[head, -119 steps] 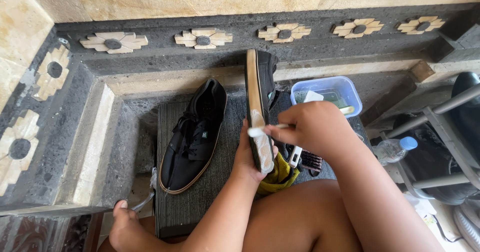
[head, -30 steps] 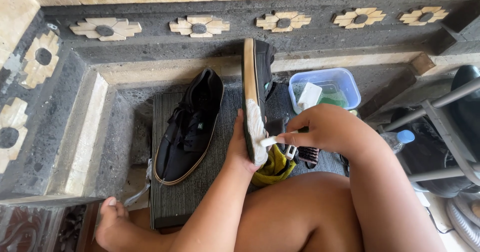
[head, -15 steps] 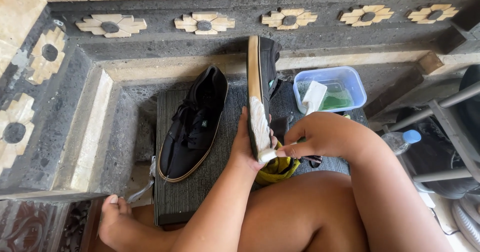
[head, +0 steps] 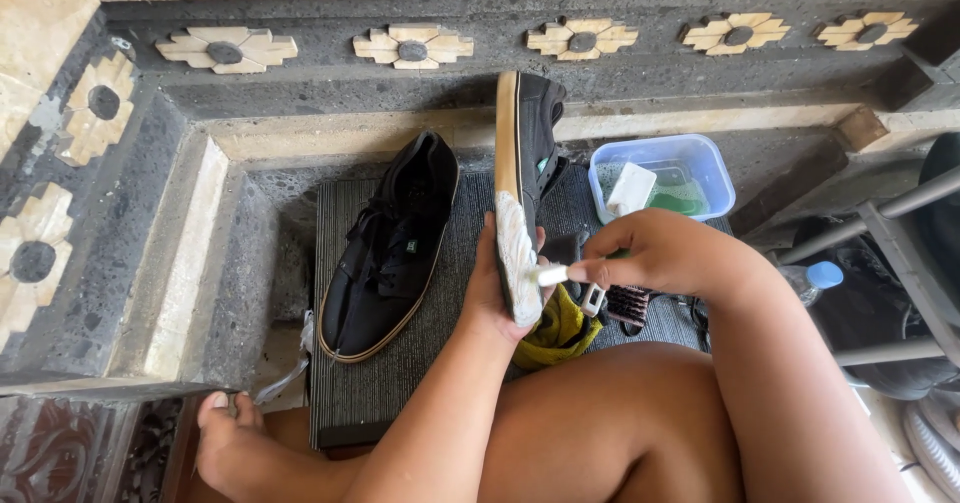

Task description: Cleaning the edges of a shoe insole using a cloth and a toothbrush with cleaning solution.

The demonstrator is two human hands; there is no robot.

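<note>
A: Starting big, what is lying under everything?

B: A dark ribbed mat (head: 440,363) is sitting in the stone basin (head: 180,253), and a black shoe (head: 390,248) is lying flat on it, toe toward the wall, well left of the hands.

A: And the other shoe?

B: The held shoe (head: 522,163) is standing on edge, sole turned left, its long axis running from the person out toward the wall. The left hand (head: 490,298) is wrapping around its near end from behind, fingers clamped on the heel part.

A: The right hand?

B: The right hand (head: 655,253) is closed on a small brush (head: 550,275), its white tip touching the foamy near end of the sole. So the shoe is lying just left of that hand, and the right is the one doing the scrubbing.

A: Anything smaller?

B: A blue tub (head: 700,158) with green liquid and a white soap (head: 632,188) is sitting beyond the right hand, a yellow cloth (head: 560,328) and a bristle brush (head: 628,305) beneath it.
</note>
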